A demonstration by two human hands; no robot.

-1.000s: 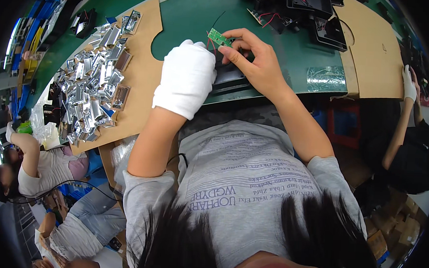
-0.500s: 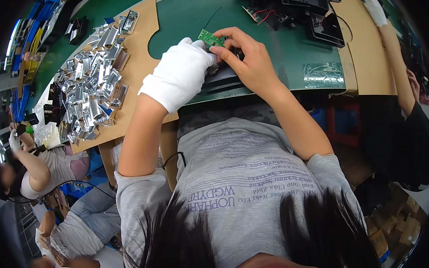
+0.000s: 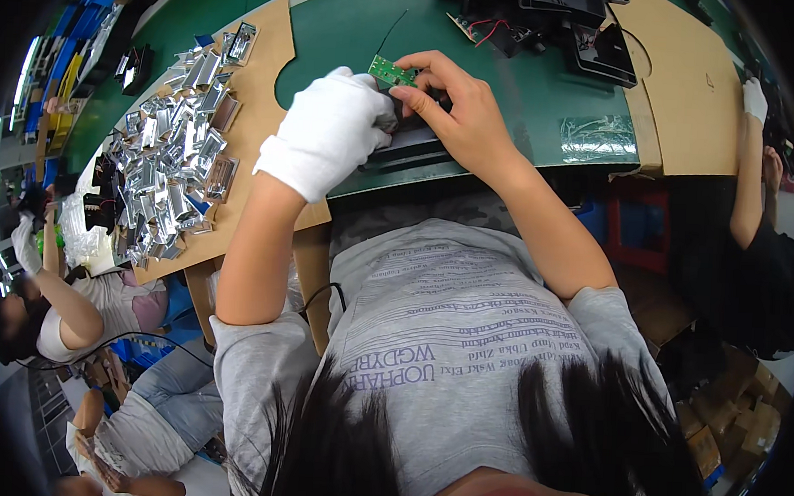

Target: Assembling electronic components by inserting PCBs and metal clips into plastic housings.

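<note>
Above the near edge of the bench, my bare right hand [image 3: 458, 103] pinches a small green circuit board [image 3: 390, 71] between thumb and fingers. A thin black wire [image 3: 392, 30] rises from the board's upper left corner. My left hand [image 3: 327, 132] wears a white glove with greyish fingertips. Its fingers are curled close beside the board, next to my right thumb; what they grip is hidden. Dark, long-edged parts [image 3: 411, 159] lie below both hands, mostly covered by them.
At left, a heap of shiny metal pieces [image 3: 173, 151] covers a cardboard sheet [image 3: 267, 71]. Black plastic housings [image 3: 604, 57] with red wires stand at the back right. Clear tape [image 3: 597, 139] sticks to the green bench [image 3: 530, 102]. Co-workers sit at left; a co-worker's gloved hand [image 3: 754, 101] is at far right.
My left hand has shifted slightly and its curled fingertips show more beside the board. My right hand and the board stay almost still. The right co-worker's gloved hand moved rightward and down.
</note>
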